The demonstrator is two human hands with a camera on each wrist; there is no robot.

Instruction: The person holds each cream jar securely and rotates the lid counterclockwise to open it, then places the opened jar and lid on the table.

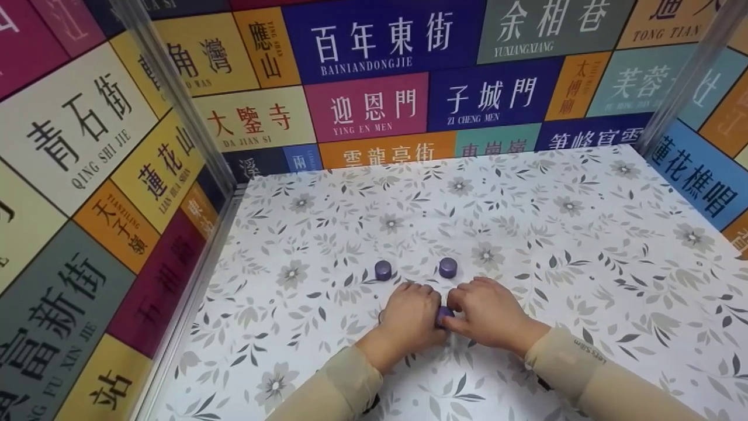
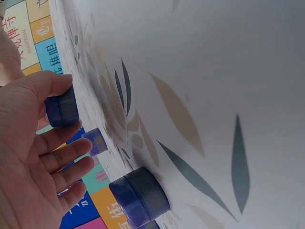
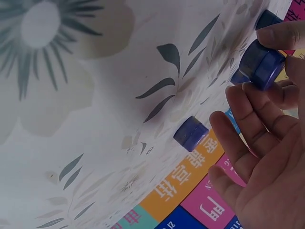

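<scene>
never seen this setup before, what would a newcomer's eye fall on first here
Probably the bright lettered wall panels behind and beside the floral tabletop. Then the left hand and right hand, close together over it, holding a small purple jar, with two similar jars standing just beyond.

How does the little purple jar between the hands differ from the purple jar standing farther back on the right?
The jar between the hands is pinched by fingers of the left hand and right hand; the farther jar stands untouched. From above, fingers partly cover the first, while the farther jar shows clearly. Both are purple and round.
</scene>
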